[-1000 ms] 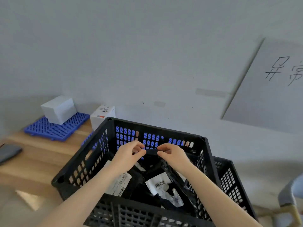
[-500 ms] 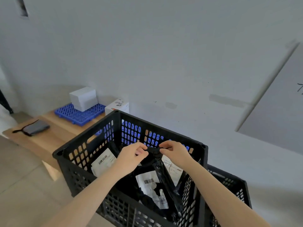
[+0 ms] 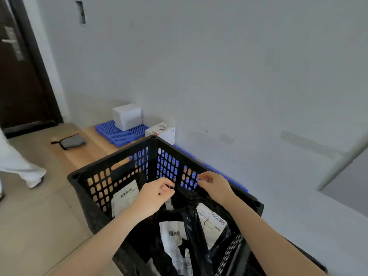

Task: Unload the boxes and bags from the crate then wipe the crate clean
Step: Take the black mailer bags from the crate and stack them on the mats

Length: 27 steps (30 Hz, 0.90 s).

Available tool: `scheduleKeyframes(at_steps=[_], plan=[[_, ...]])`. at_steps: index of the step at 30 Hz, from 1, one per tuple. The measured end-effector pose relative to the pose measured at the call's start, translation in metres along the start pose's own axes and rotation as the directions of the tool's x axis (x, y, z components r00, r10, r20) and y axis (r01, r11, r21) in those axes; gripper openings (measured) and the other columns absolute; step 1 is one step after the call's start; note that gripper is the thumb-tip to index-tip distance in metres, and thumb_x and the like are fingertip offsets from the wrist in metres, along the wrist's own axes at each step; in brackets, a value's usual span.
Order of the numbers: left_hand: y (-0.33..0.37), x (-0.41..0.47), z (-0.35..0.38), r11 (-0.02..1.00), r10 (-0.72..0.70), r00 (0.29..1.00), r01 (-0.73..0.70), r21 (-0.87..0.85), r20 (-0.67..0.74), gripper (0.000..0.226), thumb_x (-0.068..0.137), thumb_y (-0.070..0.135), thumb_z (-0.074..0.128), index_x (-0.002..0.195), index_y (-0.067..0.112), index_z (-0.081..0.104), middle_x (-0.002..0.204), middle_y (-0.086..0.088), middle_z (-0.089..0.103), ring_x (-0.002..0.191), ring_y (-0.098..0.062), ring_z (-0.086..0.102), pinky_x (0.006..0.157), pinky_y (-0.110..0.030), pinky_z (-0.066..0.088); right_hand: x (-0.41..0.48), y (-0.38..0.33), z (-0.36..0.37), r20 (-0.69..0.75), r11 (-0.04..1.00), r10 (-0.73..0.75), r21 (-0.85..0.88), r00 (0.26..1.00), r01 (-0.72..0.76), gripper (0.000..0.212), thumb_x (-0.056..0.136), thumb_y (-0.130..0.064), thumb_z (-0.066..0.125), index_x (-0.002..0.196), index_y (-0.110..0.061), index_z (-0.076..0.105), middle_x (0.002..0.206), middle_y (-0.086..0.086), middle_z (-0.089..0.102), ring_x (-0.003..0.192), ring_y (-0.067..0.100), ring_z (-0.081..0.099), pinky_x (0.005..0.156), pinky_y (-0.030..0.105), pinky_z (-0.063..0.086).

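Left hand (image 3: 157, 193) and right hand (image 3: 214, 186) pinch one bag (image 3: 190, 198) in one crate (image 3: 95, 168).

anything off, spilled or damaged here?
Nothing spilled or broken. The bags are heaped crumpled in the crate, labels facing every way, and one label looks creased or torn. Left hand and right hand pinch the top bag by its edge.
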State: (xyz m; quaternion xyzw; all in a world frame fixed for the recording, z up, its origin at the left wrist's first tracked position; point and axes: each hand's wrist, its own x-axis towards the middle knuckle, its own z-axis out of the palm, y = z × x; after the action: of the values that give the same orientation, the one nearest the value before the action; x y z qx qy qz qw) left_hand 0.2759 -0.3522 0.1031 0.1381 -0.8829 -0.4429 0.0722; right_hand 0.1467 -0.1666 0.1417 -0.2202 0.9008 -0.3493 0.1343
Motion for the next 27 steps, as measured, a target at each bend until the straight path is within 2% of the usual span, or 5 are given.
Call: scheduleKeyframes(at_steps=[8,14,21,24,27], plan=[[0.011,-0.060,-0.004,0.975,-0.174,0.929,0.209,0.074,-0.326,0.021,0.093,0.035,0.062,0.114,0.033,0.060,0.102,0.016,0.064,0.100,0.001,0.057,0.092,-0.022,0.044,0.026,0.014,-0.003,0.147,0.973,-0.148,-0.155,0.978,0.170,0.029,0.091,-0.028,0.059,0.119,-0.021,0.062,0.125,-0.001,0.062,0.113,0.019,0.057,0.098,0.037,0.045],[0.050,-0.116,0.051,0.940,-0.228,0.832,0.323,0.108,-0.506,0.033,0.090,0.038,0.065,0.121,0.029,0.058,0.116,0.012,0.058,0.112,-0.006,0.054,0.096,-0.027,0.043,0.007,0.047,-0.012,0.358,0.907,-0.299,-0.183,0.885,0.380,0.032,0.090,-0.031,0.061,0.121,-0.024,0.060,0.125,0.001,0.059,0.111,0.021,0.056,0.098,0.042,0.045],[0.102,-0.154,0.125,0.849,-0.274,0.834,0.443,0.286,-0.480,0.051,0.088,0.067,0.047,0.132,0.041,0.049,0.132,0.013,0.052,0.130,-0.011,0.042,0.117,-0.043,0.020,-0.032,0.094,-0.031,0.433,0.704,-0.516,-0.278,0.739,0.654,0.035,0.095,-0.048,0.049,0.124,-0.031,0.057,0.135,-0.006,0.042,0.118,0.016,0.048,0.096,0.039,0.043],[0.115,-0.164,0.149,0.801,-0.372,0.837,0.508,0.317,-0.402,0.069,0.079,0.085,0.030,0.137,0.048,0.039,0.144,0.017,0.040,0.145,-0.012,0.018,0.117,-0.052,-0.006,-0.043,0.107,-0.035,0.443,0.634,-0.574,-0.292,0.689,0.716,0.040,0.096,-0.054,0.041,0.124,-0.031,0.058,0.139,-0.005,0.041,0.124,0.017,0.045,0.101,0.040,0.040],[0.117,-0.172,0.167,0.724,-0.393,0.828,0.547,0.421,-0.400,0.092,0.066,0.095,0.012,0.145,0.050,0.028,0.158,0.015,0.022,0.149,-0.011,-0.002,0.114,-0.055,-0.012,-0.050,0.118,-0.036,0.437,0.489,-0.650,-0.385,0.622,0.782,0.049,0.096,-0.060,0.031,0.128,-0.034,0.056,0.153,-0.004,0.028,0.141,0.017,0.026,0.116,0.044,0.021]])
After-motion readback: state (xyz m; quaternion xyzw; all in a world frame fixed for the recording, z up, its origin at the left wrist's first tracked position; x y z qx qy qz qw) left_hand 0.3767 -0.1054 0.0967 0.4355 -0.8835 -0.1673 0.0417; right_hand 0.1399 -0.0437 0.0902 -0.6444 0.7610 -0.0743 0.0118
